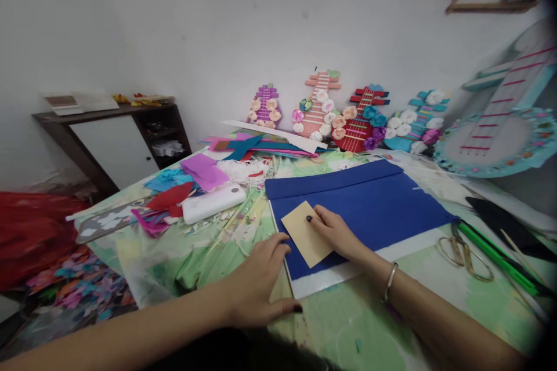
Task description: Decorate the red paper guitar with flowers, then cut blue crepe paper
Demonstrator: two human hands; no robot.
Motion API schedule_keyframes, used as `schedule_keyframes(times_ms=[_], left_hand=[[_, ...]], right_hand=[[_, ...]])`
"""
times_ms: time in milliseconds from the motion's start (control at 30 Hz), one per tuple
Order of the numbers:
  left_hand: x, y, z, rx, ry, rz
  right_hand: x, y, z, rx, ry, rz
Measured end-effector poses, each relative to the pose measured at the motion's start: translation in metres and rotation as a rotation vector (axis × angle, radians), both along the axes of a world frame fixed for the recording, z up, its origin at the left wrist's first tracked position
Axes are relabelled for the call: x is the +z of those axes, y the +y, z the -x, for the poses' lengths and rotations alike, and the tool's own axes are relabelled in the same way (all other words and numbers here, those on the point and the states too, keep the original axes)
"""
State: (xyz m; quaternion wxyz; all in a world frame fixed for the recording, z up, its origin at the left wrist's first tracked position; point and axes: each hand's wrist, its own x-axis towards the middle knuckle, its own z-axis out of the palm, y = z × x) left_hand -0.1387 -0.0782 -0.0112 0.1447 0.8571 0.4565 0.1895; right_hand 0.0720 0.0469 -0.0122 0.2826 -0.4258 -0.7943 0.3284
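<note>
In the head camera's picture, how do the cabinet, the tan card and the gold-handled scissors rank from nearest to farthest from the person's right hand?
From the right hand:
1. Tan card: touching it, over the blue sheet.
2. Gold-handled scissors: on the table's right side.
3. Cabinet: beyond the table, far left.

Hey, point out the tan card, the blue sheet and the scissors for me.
Tan card point(304, 236): head view, middle of its face.
Blue sheet point(369, 208): head view, bare surface right of the card.
Scissors point(456, 251): head view, on a gold handle.
</note>
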Motion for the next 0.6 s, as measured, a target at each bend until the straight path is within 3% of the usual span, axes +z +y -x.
schedule_keyframes(times_ms=[133, 433, 600], left_hand=[[0.004, 0.014, 0.001, 0.047, -0.058, -0.017], [0.001, 0.015, 0.005, 0.059, 0.290, -0.209], [0.000, 0.012, 0.008, 0.074, 0.348, -0.244]], right_hand=[[0.004, -0.003, 0.001, -0.007, -0.025, -0.045], [0.004, -0.006, 0.000, -0.002, -0.035, -0.096], [0.005, -0.008, 0.000, -0.032, -0.042, -0.126]])
